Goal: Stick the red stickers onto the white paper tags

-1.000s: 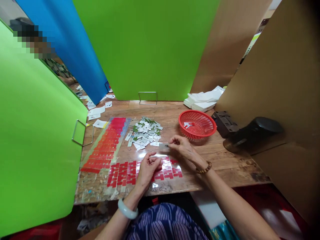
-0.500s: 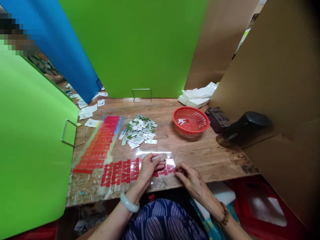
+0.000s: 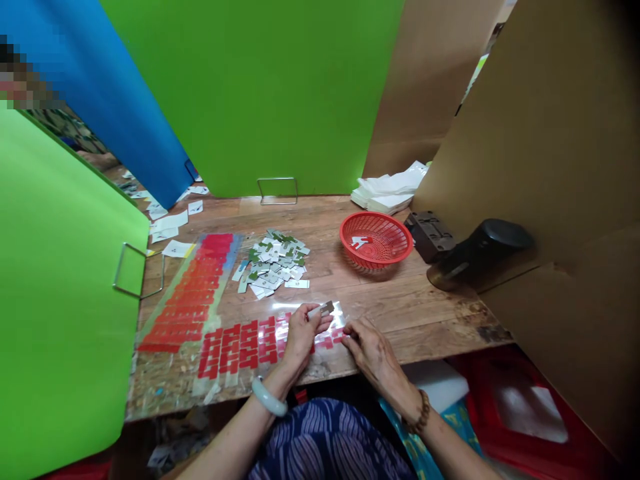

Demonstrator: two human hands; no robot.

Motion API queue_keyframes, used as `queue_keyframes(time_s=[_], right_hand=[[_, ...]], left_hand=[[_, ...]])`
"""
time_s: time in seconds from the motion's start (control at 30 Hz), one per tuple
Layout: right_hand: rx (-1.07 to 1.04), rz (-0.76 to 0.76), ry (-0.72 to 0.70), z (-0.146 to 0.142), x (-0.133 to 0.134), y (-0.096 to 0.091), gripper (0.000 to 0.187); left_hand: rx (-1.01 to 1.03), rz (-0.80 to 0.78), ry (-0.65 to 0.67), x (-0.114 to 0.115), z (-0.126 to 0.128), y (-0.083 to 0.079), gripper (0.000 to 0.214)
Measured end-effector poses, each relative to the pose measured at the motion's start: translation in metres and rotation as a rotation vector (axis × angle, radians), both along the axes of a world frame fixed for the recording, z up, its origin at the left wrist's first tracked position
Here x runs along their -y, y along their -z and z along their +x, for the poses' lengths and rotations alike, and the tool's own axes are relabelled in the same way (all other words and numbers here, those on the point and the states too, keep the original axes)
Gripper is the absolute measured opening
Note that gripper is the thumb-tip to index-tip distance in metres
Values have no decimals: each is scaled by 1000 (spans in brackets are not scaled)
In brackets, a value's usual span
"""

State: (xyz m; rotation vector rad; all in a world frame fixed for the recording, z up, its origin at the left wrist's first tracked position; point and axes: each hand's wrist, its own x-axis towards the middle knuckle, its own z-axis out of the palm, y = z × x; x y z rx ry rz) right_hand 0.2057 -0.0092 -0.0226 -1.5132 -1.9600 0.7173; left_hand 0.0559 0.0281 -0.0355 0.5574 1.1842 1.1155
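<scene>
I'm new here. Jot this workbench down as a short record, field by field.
Left hand: holds a small tag
Right hand: at the right end of the red shapes; grip unclear
Pile: gray, white and green pieces, left of the basket
Basket color: red
Back: green panel, wire stand at its foot

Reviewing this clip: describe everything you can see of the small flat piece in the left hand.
The small flat piece is thin and roughly rectangular, pale near the thumb and darker, brownish grey, towards its free end. It looks smooth and stiff; whether metal or plastic, I cannot tell. The left hand holds it with thumb and fingers above the clear sheet, free end pointing right and slightly away from the person. The right hand is apart from it. Any markings are too small to read.
</scene>
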Motion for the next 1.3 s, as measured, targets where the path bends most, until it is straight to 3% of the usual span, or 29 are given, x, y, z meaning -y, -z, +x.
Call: queue_keyframes(time_s=[0.27, 0.4, 0.6, 0.9, 1.13, 1.3], right_hand=[[24, -103, -77, 5, -11, -9, 7], [4, -31, -79, 6, -3, -10, 7], [-50, 78, -20, 2, 14, 5, 20], [-15, 22, 19, -1, 10, 9, 4], [-111, 44, 14, 2, 10, 11, 16], [-11, 39, 42, -3, 11, 8, 17]], left_hand=[[-31, 5, -5, 1, 1, -1, 21], [-42, 16, 1, 1, 1, -1, 19], [-47, 10, 7, 2, 1, -1, 18], [-75, 10, -5, 2, 2, 0, 20], [-66, 5, -8, 1, 2, 0, 17], [-57, 6, -14, 1, 2, -2, 19]])
